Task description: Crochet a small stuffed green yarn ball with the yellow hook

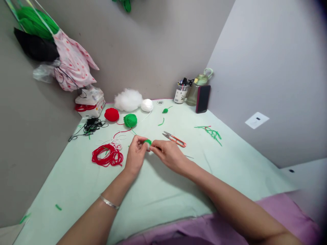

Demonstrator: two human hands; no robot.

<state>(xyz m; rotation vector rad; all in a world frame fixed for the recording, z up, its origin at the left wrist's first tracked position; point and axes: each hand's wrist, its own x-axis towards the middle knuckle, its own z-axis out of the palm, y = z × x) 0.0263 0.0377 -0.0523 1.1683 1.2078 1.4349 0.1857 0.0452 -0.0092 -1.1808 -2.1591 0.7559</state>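
Between the fingertips of my left hand (136,153) is a small green and white yarn piece (148,142), with green on top and white below. My right hand (168,153) is closed in a pinch against the piece's right side. What sits inside that pinch is too small to make out. Just past the right wrist shows a thin grey rod (189,157); I cannot tell if the hand holds it. A green yarn ball (130,120) lies behind the left hand, its strand running toward the piece. Orange-handled thread snips (176,139) rest behind the right hand.
Left of my hands lie coiled red yarn (107,156), tangled black yarn (92,126) and a red ball (111,114). White stuffing (128,100) and a white ball (146,105) sit by the wall. A phone (203,99), bottle (193,95) and pen cup (181,93) stand back right. Green scraps (213,132) lie right.
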